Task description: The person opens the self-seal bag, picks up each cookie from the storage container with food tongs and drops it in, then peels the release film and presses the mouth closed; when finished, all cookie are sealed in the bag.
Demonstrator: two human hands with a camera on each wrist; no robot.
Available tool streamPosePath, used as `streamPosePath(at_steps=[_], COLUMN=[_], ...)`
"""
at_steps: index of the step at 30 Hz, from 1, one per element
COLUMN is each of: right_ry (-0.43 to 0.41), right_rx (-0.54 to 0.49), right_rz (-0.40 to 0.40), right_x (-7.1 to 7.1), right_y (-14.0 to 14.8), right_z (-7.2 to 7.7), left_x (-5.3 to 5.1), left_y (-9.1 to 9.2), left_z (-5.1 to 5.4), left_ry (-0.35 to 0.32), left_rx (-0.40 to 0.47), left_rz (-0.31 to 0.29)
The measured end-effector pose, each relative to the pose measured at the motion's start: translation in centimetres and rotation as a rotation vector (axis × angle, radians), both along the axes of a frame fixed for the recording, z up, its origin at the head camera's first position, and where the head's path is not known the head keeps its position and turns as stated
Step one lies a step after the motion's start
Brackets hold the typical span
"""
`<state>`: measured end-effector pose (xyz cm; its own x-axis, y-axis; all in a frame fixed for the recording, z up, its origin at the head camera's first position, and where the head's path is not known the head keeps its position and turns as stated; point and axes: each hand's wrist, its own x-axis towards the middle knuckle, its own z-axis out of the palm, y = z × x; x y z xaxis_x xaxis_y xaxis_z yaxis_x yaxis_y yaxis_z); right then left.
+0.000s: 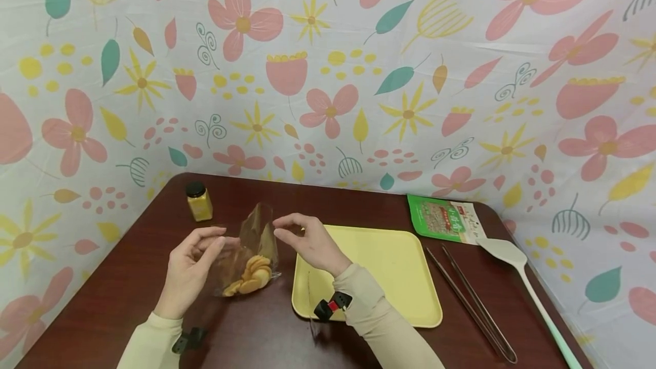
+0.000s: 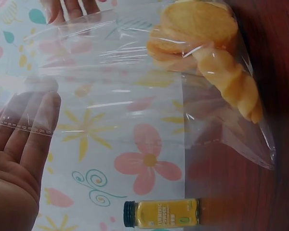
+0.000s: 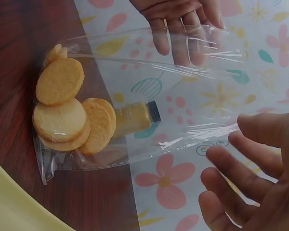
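A clear plastic bag (image 1: 233, 263) stands on the table with its mouth upward, several round golden crackers (image 3: 60, 82) at the bottom. Beside them in it is a twisted pastry piece (image 2: 229, 82). At the bag's left side is my left hand (image 1: 192, 263), its long fingers straight and seen through the film. My right hand (image 1: 311, 244) is at the opposite edge of the mouth, thumb and forefinger tips slightly apart against the film, the other fingers loosely bent. Behind the bag stands a jar of yellow turmeric powder (image 2: 166, 212) with a black cap.
Under my right forearm lies a pale yellow tray (image 1: 381, 266). Metal tongs (image 1: 474, 303) and a white spatula with a green handle (image 1: 533, 283) lie to its right. A green and white food packet (image 1: 443, 219) is near the back edge. A flowered cloth (image 1: 328, 73) hangs behind the table.
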<state>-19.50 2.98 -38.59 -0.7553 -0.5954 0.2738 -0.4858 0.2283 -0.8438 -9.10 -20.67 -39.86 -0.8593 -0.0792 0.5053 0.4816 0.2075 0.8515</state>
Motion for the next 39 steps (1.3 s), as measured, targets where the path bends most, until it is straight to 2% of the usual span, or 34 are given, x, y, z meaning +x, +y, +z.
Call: streamPosePath(at_steps=[4,12,20,22,24,28,32,35,39], right_ry=[0.023,-0.046,0.030,0.032,0.008,-0.030,-0.031,-0.037,-0.051], right_rx=[-0.019,0.001,0.003,-0.003,-0.009,-0.042,-0.079,-0.089,-0.095], right_rz=[-0.003,0.002,-0.026,-0.035,-0.034,-0.015,-0.003,-0.012,-0.022], right_x=[-0.1,-0.4,-0.7,-0.6,0.0,0.4,-0.6,-0.7,-0.1], right_y=[-0.3,-1.2,-1.7,-1.6,-1.4,-1.2,-1.2,-1.2,-0.9], right_z=[0.2,0.2,-0.2,-0.3,0.5,0.5,-0.9,-1.0,0.0], left_x=[0.0,-0.1,0.0,0.0,-0.1,-0.3,-0.6,-0.6,-0.7], left_y=[-0.1,-0.3,-0.1,0.0,-0.2,-0.7,-1.0,-1.2,-1.4], left_z=[-0.2,-0.3,-0.1,0.0,-0.1,-0.6,-0.9,-1.0,-1.0], left_ry=[0.002,0.005,0.041,0.045,0.044,0.029,-0.007,-0.035,-0.057], left_rx=[-0.019,-0.077,-0.104,-0.089,-0.077,-0.022,0.020,0.038,0.062], left_rz=[-0.007,-0.009,0.039,0.057,0.074,0.075,0.083,0.095,0.090])
